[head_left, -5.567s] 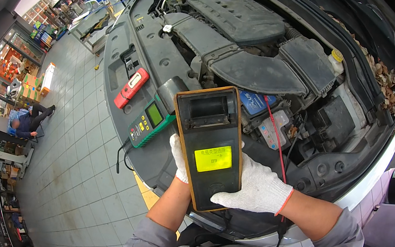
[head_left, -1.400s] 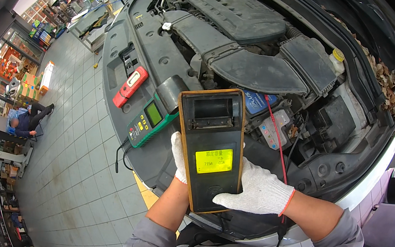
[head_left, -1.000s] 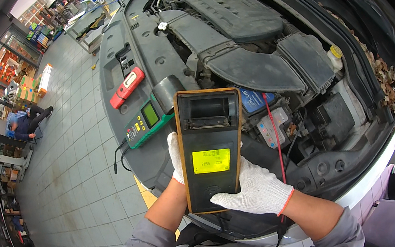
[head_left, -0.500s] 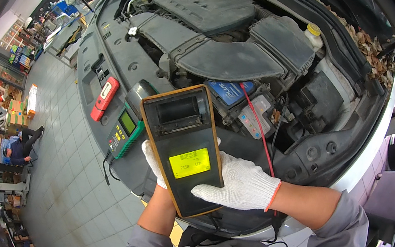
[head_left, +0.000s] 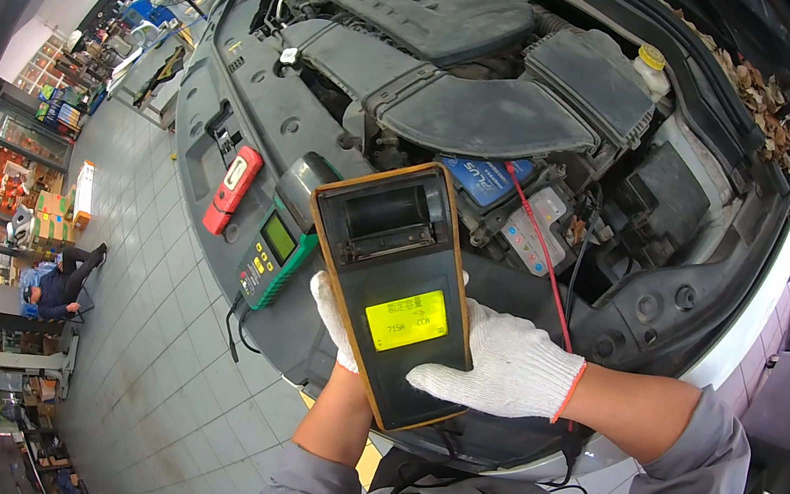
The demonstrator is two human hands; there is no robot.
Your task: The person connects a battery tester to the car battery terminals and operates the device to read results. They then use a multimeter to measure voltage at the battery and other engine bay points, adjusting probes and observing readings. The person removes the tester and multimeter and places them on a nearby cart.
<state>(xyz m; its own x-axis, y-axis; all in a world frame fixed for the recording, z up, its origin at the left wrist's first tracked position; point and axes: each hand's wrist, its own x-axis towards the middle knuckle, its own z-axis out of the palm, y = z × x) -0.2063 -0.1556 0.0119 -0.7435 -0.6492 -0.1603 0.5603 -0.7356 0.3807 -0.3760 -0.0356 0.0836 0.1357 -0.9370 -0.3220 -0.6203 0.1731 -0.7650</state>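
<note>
Between left hand [head_left: 331, 317] and right hand [head_left: 507, 366] | black handheld device [head_left: 387, 274] | held at both long edges, right thumb on face

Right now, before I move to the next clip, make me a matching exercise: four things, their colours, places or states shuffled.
1. Black tester
2. Green-edged meter
3. Reservoir cap
4. Right hand

A. Yellow
B. In a white glove
C. Held, its screen lit
D. Lying beside a red device

Pairs: 1-C, 2-D, 3-A, 4-B
</note>
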